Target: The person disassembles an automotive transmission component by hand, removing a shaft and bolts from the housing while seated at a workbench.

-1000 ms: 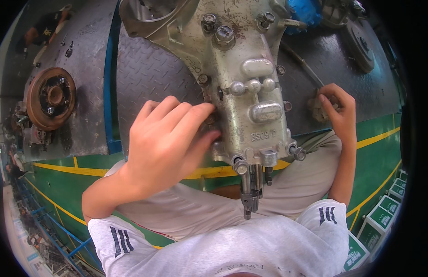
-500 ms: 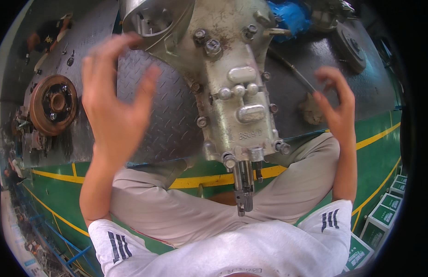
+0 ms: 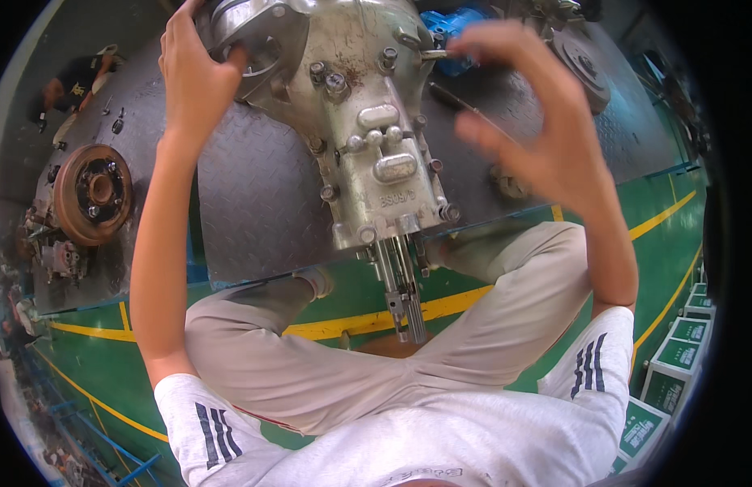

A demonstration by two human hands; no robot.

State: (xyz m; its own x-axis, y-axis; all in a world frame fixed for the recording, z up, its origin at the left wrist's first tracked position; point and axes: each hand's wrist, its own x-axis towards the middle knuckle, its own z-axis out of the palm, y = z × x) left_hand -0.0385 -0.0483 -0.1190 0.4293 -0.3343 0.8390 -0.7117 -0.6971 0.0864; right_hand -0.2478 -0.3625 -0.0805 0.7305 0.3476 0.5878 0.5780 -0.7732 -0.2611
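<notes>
A silvery cast-metal gearbox [image 3: 356, 114] lies on the dark metal bench in front of me, its bolted narrow end towards me. A splined shaft [image 3: 411, 308] sticks out from that end past the bench edge. At the upper left, my left hand [image 3: 196, 85] grips the rim of the bell housing [image 3: 266, 45], the thumb inside its round opening. My right hand [image 3: 546, 134] hovers over the gearbox's right side, blurred, thumb and fingers apart and nothing held. Its fingertips are near a short lever [image 3: 435, 55] and a blue object [image 3: 459, 28].
A rusty brake drum [image 3: 92, 195] lies on the bench at the left, small parts around it. A round metal disc [image 3: 583, 69] and a thin rod [image 3: 465, 104] are at the right. My knees are under the bench edge. Boxes [image 3: 666, 381] stand at lower right.
My left hand has moved up and closed on the bell housing rim. My right hand has swung up and left towards the gearbox. The gearbox appears further left and higher in view.
</notes>
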